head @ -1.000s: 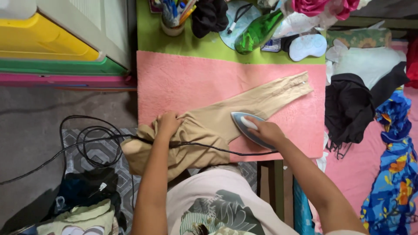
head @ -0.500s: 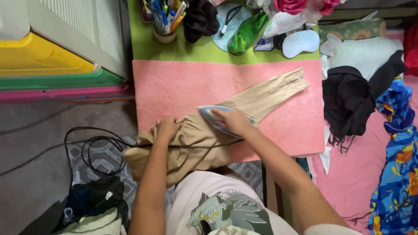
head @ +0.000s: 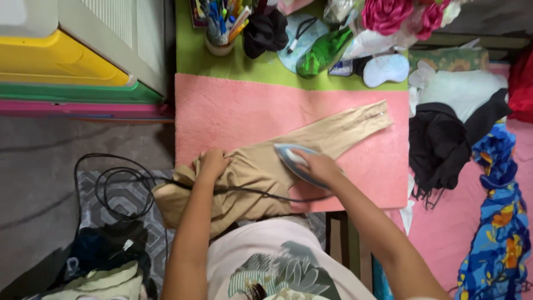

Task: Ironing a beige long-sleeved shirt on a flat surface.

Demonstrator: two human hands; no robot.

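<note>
Underneath everything, a pink towel (head: 233,111) is lying flat over a green table (head: 194,55), covering it from the left edge to the right edge and leaving only a green strip bare along the far edge. Along that far strip a cup of pens (head: 219,28), a black cloth (head: 265,30), a shiny green wrapper (head: 322,53) and pink fabric roses (head: 400,14) are crowding together. Beyond the right edge, dark clothes (head: 438,144) and a blue flowered cloth (head: 499,222) are piling up on a pink surface. Left of the table, a yellow and green plastic cabinet (head: 61,61) is standing on a grey floor, and a black cord (head: 116,189) is coiling on a patterned mat beside the near left corner.

Beige trousers (head: 333,130) are lying slantwise across the towel, one leg reaching toward the far right corner and the waist end spilling over the near edge. The left hand (head: 212,164) is pressing down on the bunched waist near the near left corner, fingers curled into the fabric and gripping it. The right hand (head: 316,166) is closing fully around the handle of a pale blue iron (head: 291,158), which is sitting flat on the trousers near the middle of the near edge, its tip pointing left. Both forearms are stretching forward from the person's body.
</note>
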